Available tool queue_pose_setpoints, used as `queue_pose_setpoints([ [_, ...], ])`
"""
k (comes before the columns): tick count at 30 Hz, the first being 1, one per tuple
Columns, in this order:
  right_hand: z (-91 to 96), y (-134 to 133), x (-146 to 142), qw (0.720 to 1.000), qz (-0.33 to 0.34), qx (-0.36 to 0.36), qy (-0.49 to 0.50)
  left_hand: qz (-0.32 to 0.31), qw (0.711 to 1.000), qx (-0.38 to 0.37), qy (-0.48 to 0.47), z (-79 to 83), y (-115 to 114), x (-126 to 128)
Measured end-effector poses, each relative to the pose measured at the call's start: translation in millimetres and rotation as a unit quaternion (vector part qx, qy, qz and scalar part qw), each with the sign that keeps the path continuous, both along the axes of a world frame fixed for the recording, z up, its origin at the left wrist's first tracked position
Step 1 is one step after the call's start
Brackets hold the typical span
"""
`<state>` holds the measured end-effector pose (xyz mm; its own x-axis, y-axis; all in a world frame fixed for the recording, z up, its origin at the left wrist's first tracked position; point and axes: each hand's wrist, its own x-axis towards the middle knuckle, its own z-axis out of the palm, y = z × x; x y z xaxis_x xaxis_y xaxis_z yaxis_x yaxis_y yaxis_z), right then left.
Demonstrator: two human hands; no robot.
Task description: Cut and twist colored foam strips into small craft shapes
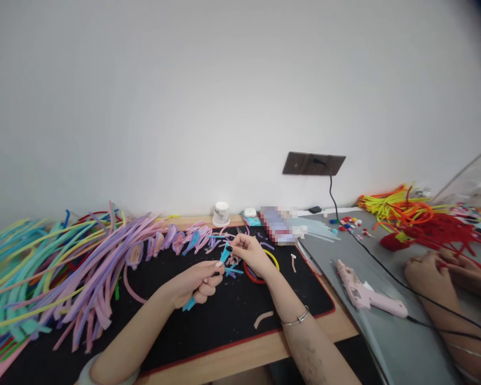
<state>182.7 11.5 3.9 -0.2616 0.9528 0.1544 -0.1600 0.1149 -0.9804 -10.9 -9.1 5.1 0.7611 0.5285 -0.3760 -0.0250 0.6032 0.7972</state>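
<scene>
My left hand [198, 280] is closed around a blue pipe cleaner [225, 253], whose lower ends stick out beneath the fingers. Thumb and fingertips of my right hand [248, 252] pinch the same piece at its upper end. It slants upward to the right over the black mat [172, 337]. Below and behind my right hand lie short blue and purple scraps [234, 271] and a red and yellow ring [271, 260], partly covered by that hand. Coiled pink and purple pipe cleaners [176, 240] stand in a row behind my left hand.
Loose pastel pipe cleaners [84, 272] heap up at the left. A white cup [221, 213] and a blurred-out phone-like object [278, 225] stand near the wall. To the right lie a pink glue gun [371, 298] with a black cord and red pipe cleaners [441, 235] by another person's hands [433, 275].
</scene>
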Motion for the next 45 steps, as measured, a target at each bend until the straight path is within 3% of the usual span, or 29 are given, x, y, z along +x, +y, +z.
queue_pose_setpoints([
  [5,1.0,-5.2,0.9,0.99,0.07,-0.089,0.088,0.004,1.0,0.008,-0.006,-3.3,-0.9,1.3],
  [11,-1.2,-8.3,-1.0,0.985,0.133,-0.099,0.052,0.013,1.0,0.002,-0.022,0.1,-3.0,3.6],
  [14,-1.6,-8.5,-2.7,0.986,0.116,-0.106,0.052,0.038,0.999,0.022,-0.005,0.8,-2.7,5.6],
  [17,0.1,-7.6,-1.5,0.986,0.079,-0.108,0.096,0.109,0.987,0.11,0.039,-3.2,1.1,6.7],
  [20,2.3,-5.3,2.6,0.982,0.056,-0.103,0.145,0.203,0.943,0.236,0.116,-10.1,8.8,4.7],
  [24,2.5,-0.6,6.4,0.976,0.013,-0.102,0.19,0.249,0.887,0.344,0.183,-14.5,17.1,-0.3],
  [26,1.3,1.9,7.0,0.971,-0.024,-0.104,0.214,0.277,0.861,0.382,0.191,-11.9,17.9,-1.7],
  [31,-0.9,5.8,9.0,0.951,-0.1,-0.094,0.279,0.397,0.765,0.479,0.165,1.9,14.2,-0.6],
  [33,-0.5,5.0,8.1,0.948,-0.1,-0.092,0.287,0.386,0.784,0.466,0.141,5.1,11.6,2.5],
  [37,1.1,-0.8,-0.9,0.952,-0.067,-0.121,0.271,0.325,0.87,0.362,0.083,4.2,5.7,12.0],
  [45,0.6,-9.9,-13.8,0.966,0.04,-0.149,0.206,0.321,0.924,0.188,-0.084,1.9,-0.3,16.9],
])
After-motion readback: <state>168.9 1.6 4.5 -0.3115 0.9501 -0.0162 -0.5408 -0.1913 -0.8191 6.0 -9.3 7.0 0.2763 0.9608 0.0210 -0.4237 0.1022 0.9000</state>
